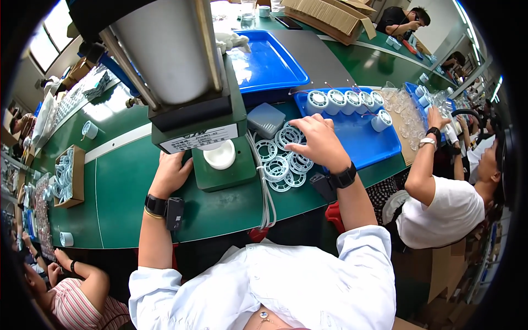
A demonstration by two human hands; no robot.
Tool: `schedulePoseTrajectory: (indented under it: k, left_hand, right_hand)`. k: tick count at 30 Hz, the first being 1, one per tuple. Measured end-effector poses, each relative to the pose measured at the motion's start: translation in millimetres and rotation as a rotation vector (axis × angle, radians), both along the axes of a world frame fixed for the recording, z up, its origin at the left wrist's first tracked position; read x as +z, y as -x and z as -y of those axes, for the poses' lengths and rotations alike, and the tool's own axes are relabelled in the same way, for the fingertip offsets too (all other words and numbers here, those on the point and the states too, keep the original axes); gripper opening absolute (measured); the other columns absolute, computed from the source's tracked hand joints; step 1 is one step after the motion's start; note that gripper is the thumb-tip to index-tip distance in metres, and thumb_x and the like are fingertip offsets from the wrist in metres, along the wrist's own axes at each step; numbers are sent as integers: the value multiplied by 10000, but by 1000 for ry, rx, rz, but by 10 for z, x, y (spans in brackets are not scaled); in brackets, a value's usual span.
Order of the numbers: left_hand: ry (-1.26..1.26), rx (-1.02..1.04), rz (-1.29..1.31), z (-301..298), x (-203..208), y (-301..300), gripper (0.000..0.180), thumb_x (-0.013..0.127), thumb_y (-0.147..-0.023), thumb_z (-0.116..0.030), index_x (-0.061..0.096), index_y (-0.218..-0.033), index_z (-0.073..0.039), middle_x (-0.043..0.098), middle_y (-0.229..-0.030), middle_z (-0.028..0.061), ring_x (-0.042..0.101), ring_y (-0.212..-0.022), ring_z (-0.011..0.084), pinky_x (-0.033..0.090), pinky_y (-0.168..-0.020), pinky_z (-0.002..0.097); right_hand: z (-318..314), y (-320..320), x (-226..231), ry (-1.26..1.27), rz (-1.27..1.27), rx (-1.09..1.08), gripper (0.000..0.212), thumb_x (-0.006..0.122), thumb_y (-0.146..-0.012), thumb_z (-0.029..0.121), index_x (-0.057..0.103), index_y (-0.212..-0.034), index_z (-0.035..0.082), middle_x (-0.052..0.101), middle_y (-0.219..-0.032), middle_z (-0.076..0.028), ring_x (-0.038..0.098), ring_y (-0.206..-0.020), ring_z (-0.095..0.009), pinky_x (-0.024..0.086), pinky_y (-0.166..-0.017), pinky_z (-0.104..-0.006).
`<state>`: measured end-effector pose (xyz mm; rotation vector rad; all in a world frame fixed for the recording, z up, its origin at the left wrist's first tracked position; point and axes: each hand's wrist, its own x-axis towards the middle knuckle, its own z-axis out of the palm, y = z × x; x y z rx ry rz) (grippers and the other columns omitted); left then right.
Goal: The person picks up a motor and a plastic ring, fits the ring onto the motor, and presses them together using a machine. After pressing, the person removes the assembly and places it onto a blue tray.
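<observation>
A bench press (181, 66) with a green base stands in front of me, with a round white cup-shaped fixture (221, 156) on its base plate. My left hand (171, 175) rests beside the press's left side; its fingertips are hidden behind the press head, so what they do does not show. To the right of the press lies a pile of pale blue plastic rings (276, 168). Over the pile's right side reaches my right hand (319, 142), thumb and fingers apart, holding nothing that I can see. A translucent grey-blue box (266, 121) sits just behind the rings.
Several white-blue fan-like cylinders (318, 101) with wires stand in a blue tray (363, 149) at right. Another blue tray (269, 60) lies behind the press. A grey cable (263, 187) hangs over the front edge. A parts carton (70, 176) stands left. Co-workers sit on both sides.
</observation>
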<state>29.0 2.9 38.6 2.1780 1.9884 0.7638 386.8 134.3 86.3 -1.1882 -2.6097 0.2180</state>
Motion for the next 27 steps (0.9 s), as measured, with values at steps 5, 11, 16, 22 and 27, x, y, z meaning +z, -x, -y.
schedulePoseTrajectory:
  k: [5,11,16,22,27]
  left_hand:
    - [168,38,49,-16,-66,70,430,650,-859,-171,585,-1262,-36,567,-1272,210,454,-1265,406,318,-1091,488]
    - [230,65,77,27,2,18,490,650,-867,-175,517,-1323,-56,467,-1412,175,395,-1344,368,295,-1110,511]
    - [235,19,16,-37,2,33,509,644,-886,-201,481,-1349,-67,431,-1454,146,363,-1386,350,274,-1132,533]
    - [121,8,-22,32,-73,64,510,631,-906,-231,480,-1367,-74,429,-1469,137,330,-1422,342,251,-1150,556]
    - [206,42,13,19,-10,9,515,628,-907,-238,482,-1375,-82,427,-1473,142,326,-1426,340,244,-1157,556]
  right_hand:
    - [9,135,-111,-16,27,42,528,791,-753,263,622,-1221,85,586,-1197,-101,544,-1102,-288,399,-928,-405]
    - [329,298,152,245,-405,188,483,748,-816,249,579,-1231,71,521,-1148,-104,537,-1017,-245,443,-858,-351]
    - [286,374,-109,298,-606,206,469,722,-861,228,564,-1290,123,494,-1108,-101,537,-858,-220,493,-750,-335]
    - [333,394,-40,416,-543,284,379,639,-908,196,568,-1258,68,466,-1072,-74,521,-980,-211,448,-863,-302]
    - [325,384,-42,278,-388,518,312,671,-863,116,620,-1167,66,555,-1223,-94,542,-1058,-264,437,-950,-337]
